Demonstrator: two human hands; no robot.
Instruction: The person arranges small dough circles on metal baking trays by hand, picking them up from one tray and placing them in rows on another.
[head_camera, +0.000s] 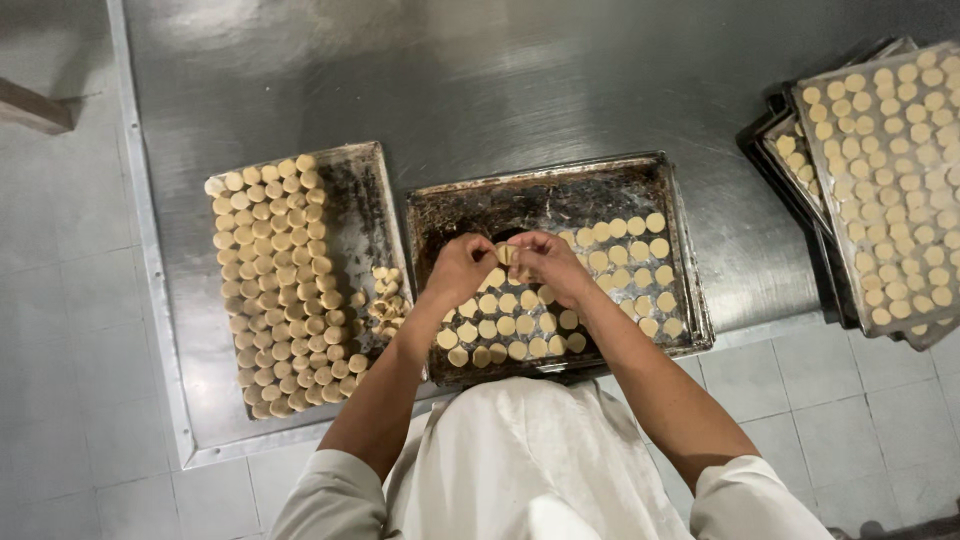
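hands (505, 265) over steel table (480, 80)

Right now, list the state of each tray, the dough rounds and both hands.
Middle tray: partly filled with spaced dough rounds.
Left tray: packed with stacked rounds.
Right trays: stacked, top one full.
Left hand: pinching a dough round.
Right hand: pinching the same round.
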